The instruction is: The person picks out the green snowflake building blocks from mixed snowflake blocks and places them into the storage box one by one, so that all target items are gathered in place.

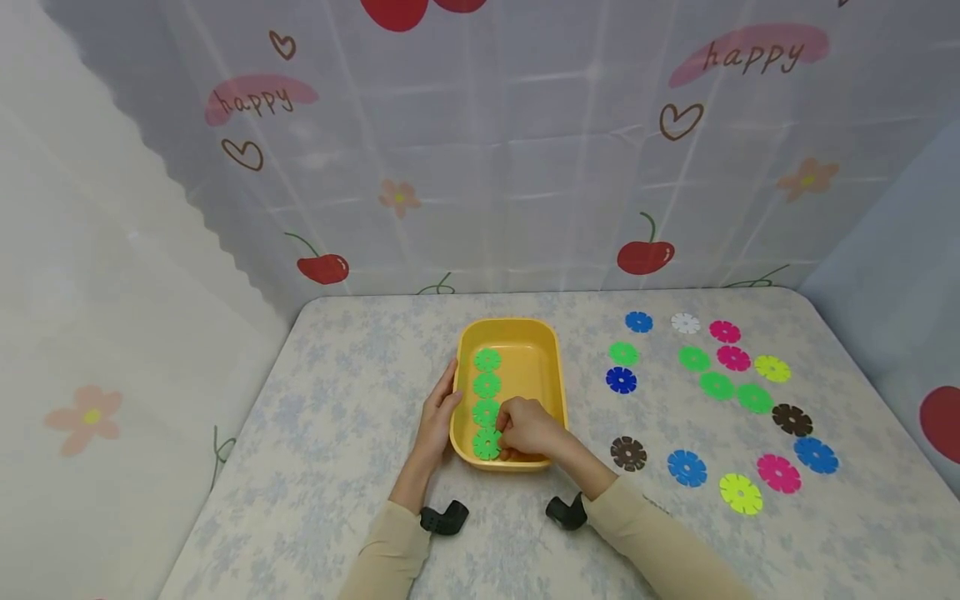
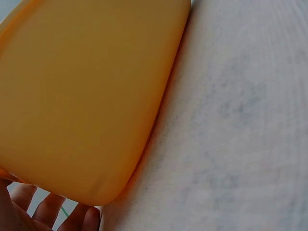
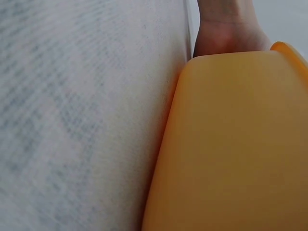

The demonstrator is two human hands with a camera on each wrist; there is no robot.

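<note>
A yellow plastic tray point(image 1: 517, 327) lies on the table. Inside, along its left side, several green notched plastic discs point(image 1: 487, 385) make a column. My left hand point(image 1: 435, 421) holds the tray's left wall, thumb by the rim and fingers along the outside; the left wrist view shows some of these fingers point(image 2: 48, 207) beside the tray's outer wall point(image 2: 91, 101). My right hand point(image 1: 531, 429) reaches over the near right part of the tray. Its curled fingers pinch the edge of the nearest green disc point(image 1: 487, 444); the fingertips are partly hidden.
To the right lie loose discs: several green discs point(image 1: 716, 386), blue discs point(image 1: 687, 468), pink discs point(image 1: 778, 473), yellow discs point(image 1: 741, 494), brown discs point(image 1: 628, 453) and a white disc point(image 1: 686, 323). A printed curtain point(image 1: 525, 183) hangs behind the patterned table point(image 1: 352, 375).
</note>
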